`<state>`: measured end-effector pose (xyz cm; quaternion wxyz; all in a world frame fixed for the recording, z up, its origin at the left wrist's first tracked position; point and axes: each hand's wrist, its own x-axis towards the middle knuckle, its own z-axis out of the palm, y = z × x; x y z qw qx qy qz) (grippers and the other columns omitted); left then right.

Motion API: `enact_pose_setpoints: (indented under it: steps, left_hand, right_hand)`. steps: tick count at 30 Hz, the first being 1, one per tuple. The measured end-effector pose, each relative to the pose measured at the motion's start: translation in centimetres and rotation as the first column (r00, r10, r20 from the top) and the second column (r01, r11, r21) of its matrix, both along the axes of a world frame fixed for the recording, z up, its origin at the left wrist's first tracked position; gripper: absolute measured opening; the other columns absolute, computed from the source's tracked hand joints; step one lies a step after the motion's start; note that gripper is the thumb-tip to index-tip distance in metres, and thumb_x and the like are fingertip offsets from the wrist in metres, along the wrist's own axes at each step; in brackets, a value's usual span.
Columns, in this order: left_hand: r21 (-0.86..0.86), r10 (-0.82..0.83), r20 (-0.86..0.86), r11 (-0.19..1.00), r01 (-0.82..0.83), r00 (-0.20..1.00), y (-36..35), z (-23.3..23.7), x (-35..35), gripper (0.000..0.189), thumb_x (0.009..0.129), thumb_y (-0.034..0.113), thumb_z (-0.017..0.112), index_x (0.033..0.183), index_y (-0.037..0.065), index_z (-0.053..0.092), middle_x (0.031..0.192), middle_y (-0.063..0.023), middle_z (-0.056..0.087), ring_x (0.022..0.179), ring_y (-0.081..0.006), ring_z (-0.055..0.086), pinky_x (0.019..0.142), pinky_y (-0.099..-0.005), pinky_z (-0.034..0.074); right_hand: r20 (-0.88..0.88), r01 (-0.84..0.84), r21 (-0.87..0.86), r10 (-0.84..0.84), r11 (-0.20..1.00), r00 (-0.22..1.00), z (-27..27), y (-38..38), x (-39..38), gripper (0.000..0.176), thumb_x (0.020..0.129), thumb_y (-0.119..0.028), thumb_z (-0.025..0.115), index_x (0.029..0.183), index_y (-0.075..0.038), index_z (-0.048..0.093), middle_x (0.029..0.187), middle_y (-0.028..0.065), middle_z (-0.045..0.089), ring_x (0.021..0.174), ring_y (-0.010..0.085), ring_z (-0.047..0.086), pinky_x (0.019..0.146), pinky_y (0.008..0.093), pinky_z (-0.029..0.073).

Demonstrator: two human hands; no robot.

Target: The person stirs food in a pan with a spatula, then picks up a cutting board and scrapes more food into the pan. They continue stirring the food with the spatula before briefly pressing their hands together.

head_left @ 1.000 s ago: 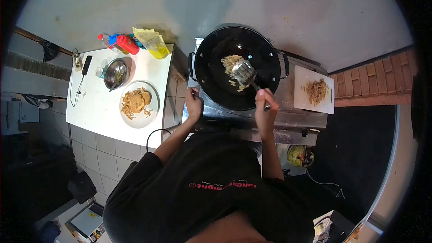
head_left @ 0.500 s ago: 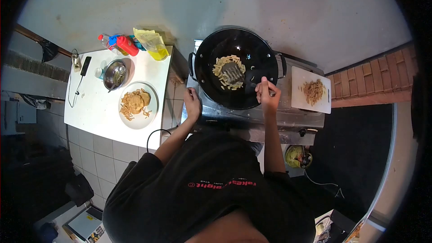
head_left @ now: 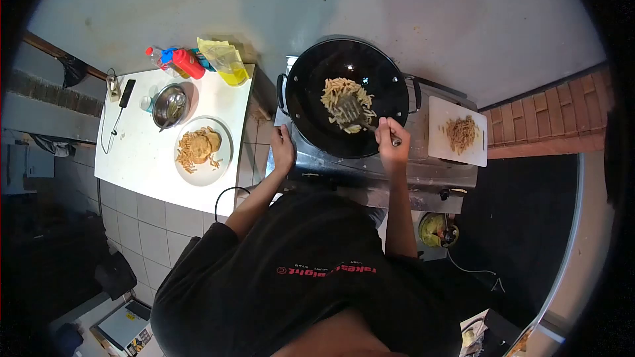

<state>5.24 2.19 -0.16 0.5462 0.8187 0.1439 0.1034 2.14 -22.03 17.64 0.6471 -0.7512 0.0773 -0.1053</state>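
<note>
My right hand [head_left: 394, 143] is closed around the handle of a slotted spatula [head_left: 348, 110]. The spatula's head rests among pale cut strips of food [head_left: 338, 87] inside a large black two-handled wok [head_left: 314, 69]. Beside the lower left of the wok, my left hand [head_left: 283, 150] hovers near the stove's edge with its fingers loosely extended and nothing visible in them. The wok sits on a steel stove [head_left: 423, 175]. To its right, a white cutting board [head_left: 450, 107] carries a small heap of browned strips [head_left: 461, 133].
On the left, a white table [head_left: 139, 170] bears a plate [head_left: 223, 139] of food, a metal bowl [head_left: 169, 106], a red bottle [head_left: 188, 64], a yellow packet [head_left: 228, 66] and a black-handled whisk [head_left: 127, 94]. A wall rises behind the stove.
The spatula head has shifted slightly to the right in the wok, and the strips have gathered around it, moving right. My left hand stays about where it was.
</note>
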Motion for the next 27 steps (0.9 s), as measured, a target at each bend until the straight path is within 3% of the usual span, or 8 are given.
enact_pose_setpoints:
  steps: [6, 7, 13, 15, 20, 24, 26, 27]
  left_hand:
    - [0.003, -0.011, -0.043, 1.000, 0.011, 0.999, -0.1, -0.1, 0.2, 0.043, 0.102, 0.033, 0.040, 0.087, -0.005, 0.052, 0.081, -0.0236, 0.056, 0.077, -0.0361, 0.054, 0.075, -0.0430, 0.042]
    - [-0.067, 0.020, -0.088, 0.997, -0.026, 0.996, -0.1, -1.3, 0.4, 0.045, 0.102, 0.035, 0.040, 0.088, -0.005, 0.053, 0.081, -0.0236, 0.057, 0.078, -0.0365, 0.055, 0.076, -0.0431, 0.042]
    - [-0.115, 0.053, -0.136, 0.991, -0.069, 0.989, 0.3, -2.9, 0.6, 0.051, 0.101, 0.042, 0.038, 0.091, -0.005, 0.056, 0.082, -0.0226, 0.060, 0.079, -0.0351, 0.057, 0.078, -0.0424, 0.044]
    - [-0.113, 0.040, -0.152, 0.992, -0.057, 0.988, 0.3, -3.0, 0.5, 0.052, 0.101, 0.043, 0.037, 0.092, -0.005, 0.056, 0.082, -0.0215, 0.060, 0.079, -0.0335, 0.057, 0.078, -0.0419, 0.044]
    - [-0.302, 0.078, -0.251, 0.941, -0.155, 0.965, 0.8, -5.3, 1.0, 0.055, 0.101, 0.048, 0.035, 0.095, -0.003, 0.056, 0.080, -0.0174, 0.059, 0.078, -0.0283, 0.057, 0.077, -0.0390, 0.044]
    - [-0.287, 0.053, -0.212, 0.951, -0.114, 0.976, 0.7, -4.9, 0.8, 0.052, 0.101, 0.044, 0.036, 0.095, -0.003, 0.056, 0.081, -0.0189, 0.060, 0.079, -0.0311, 0.058, 0.078, -0.0403, 0.044]
    - [-0.104, 0.018, -0.130, 0.994, -0.031, 0.991, 0.4, -2.9, 0.5, 0.045, 0.101, 0.038, 0.039, 0.095, -0.004, 0.055, 0.085, -0.0217, 0.060, 0.082, -0.0351, 0.058, 0.079, -0.0417, 0.043]
    - [-0.106, 0.017, -0.129, 0.994, -0.031, 0.991, 0.4, -2.7, 0.5, 0.045, 0.101, 0.038, 0.039, 0.095, -0.004, 0.055, 0.085, -0.0217, 0.060, 0.082, -0.0351, 0.058, 0.079, -0.0417, 0.043]
  right_hand:
    - [-0.058, 0.070, 0.157, -0.062, 0.985, 0.996, -1.1, 0.1, 1.8, 0.036, 0.099, -0.015, 0.052, 0.066, -0.004, 0.046, 0.059, -0.0046, 0.043, 0.057, 0.0028, 0.038, 0.052, 0.0222, 0.029]
    - [-0.058, 0.096, 0.166, -0.087, 0.981, 0.994, -1.2, -0.2, 2.0, 0.036, 0.099, -0.015, 0.052, 0.066, -0.004, 0.046, 0.059, -0.0043, 0.043, 0.057, 0.0028, 0.039, 0.052, 0.0222, 0.029]
    - [-0.113, 0.072, 0.019, -0.070, 0.997, 0.991, -0.4, 0.7, 0.9, 0.034, 0.098, -0.021, 0.057, 0.069, -0.004, 0.052, 0.058, -0.0055, 0.043, 0.054, 0.0023, 0.041, 0.048, 0.0214, 0.030]
    - [-0.177, -0.045, 0.266, 0.095, 0.963, 0.980, -0.3, 0.5, 1.5, 0.033, 0.098, -0.025, 0.057, 0.071, -0.006, 0.054, 0.056, -0.0059, 0.042, 0.047, 0.0024, 0.040, 0.041, 0.0215, 0.029]
    - [-0.141, -0.031, 0.276, 0.072, 0.961, 0.987, -0.1, -0.2, 1.4, 0.040, 0.099, -0.030, 0.055, 0.067, -0.005, 0.053, 0.054, -0.0074, 0.040, 0.042, 0.0016, 0.036, 0.038, 0.0219, 0.025]
    - [-0.123, -0.020, 0.289, 0.058, 0.957, 0.991, -0.4, 1.2, 1.0, 0.045, 0.099, -0.030, 0.056, 0.061, -0.006, 0.050, 0.054, -0.0070, 0.040, 0.042, 0.0016, 0.034, 0.039, 0.0215, 0.022]
    - [-0.107, 0.016, 0.292, 0.016, 0.956, 0.994, -0.5, 1.1, 1.6, 0.046, 0.099, -0.030, 0.056, 0.061, -0.006, 0.050, 0.054, -0.0069, 0.040, 0.042, 0.0017, 0.034, 0.039, 0.0215, 0.022]
    - [-0.094, 0.048, 0.296, -0.021, 0.954, 0.995, -0.5, 1.1, 1.8, 0.046, 0.098, -0.031, 0.056, 0.060, -0.006, 0.049, 0.054, -0.0068, 0.040, 0.042, 0.0017, 0.033, 0.040, 0.0215, 0.022]
